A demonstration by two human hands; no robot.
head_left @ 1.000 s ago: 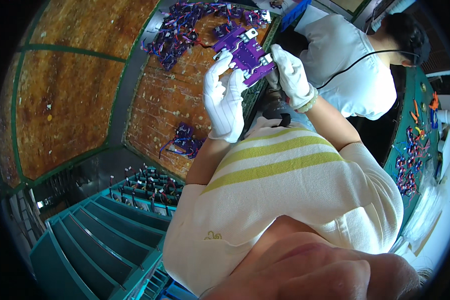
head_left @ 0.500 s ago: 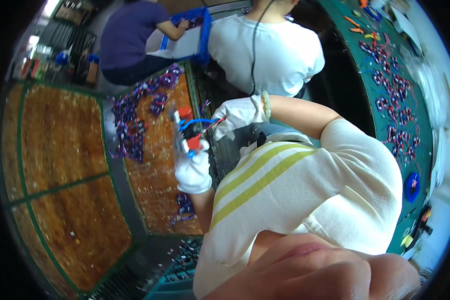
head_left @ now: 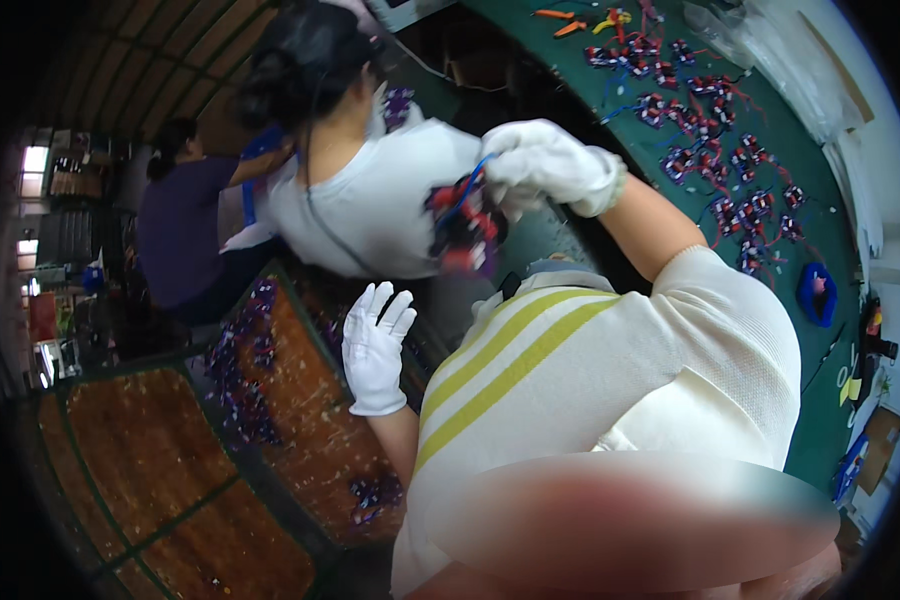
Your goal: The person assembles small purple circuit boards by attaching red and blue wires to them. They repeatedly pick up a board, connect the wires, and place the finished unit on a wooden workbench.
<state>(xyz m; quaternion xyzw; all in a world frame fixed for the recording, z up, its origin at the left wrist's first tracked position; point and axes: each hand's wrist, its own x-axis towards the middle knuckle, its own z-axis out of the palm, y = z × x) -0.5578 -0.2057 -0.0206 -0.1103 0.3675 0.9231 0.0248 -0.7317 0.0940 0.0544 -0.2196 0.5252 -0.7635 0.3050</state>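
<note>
My right hand (head_left: 555, 165), in a white glove, is closed on the wires of a purple circuit board (head_left: 465, 225). The board hangs below and left of the fingers, with red and white parts on it and a blue wire looping up to my grip; it is blurred. My left hand (head_left: 378, 345), also gloved in white, is raised with fingers apart and nothing in it. Beneath the left hand stands a brown wooden table (head_left: 315, 400). A pile of purple boards (head_left: 240, 375) lies along its far left side, and a few more boards (head_left: 375, 498) lie near me.
To the right, a green bench (head_left: 660, 225) carries many wired boards (head_left: 720, 125), pliers (head_left: 560, 20) and a blue ring-shaped holder (head_left: 818, 295). A co-worker in white (head_left: 370, 190) sits close ahead; another in purple (head_left: 182, 220) is farther left. Brown panels (head_left: 150, 450) stand at left.
My left hand has let go of the board and opened. My right hand has carried the board up and right, away from the wooden table. The view has turned toward the green bench.
</note>
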